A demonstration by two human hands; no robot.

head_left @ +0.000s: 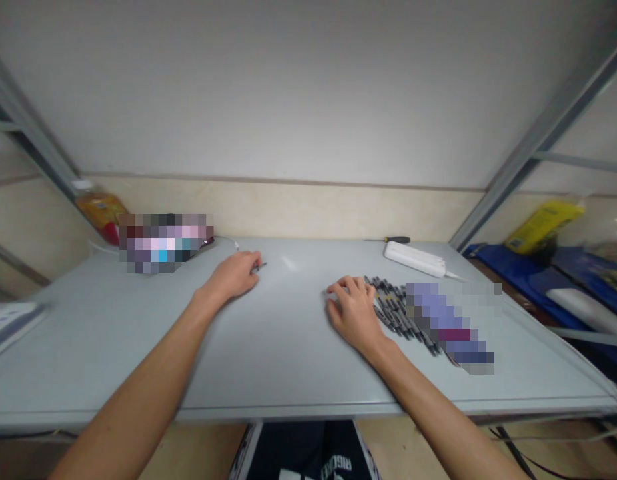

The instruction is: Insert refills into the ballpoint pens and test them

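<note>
Touches dark piece (259, 267) with left hand (237, 275); cannot tell if grasped. Rests right hand (357, 310), the nearer, splayed, just left of dark sticks (396, 317) slanting far-left to near-right.

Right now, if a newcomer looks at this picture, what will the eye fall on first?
Probably the crowded cluster of dark, pen-like sticks on the desk, beside the right hand. Next, the left hand, with a slim dark stick at its fingertips. At the far right, the bright yellow package also stands out.
</note>
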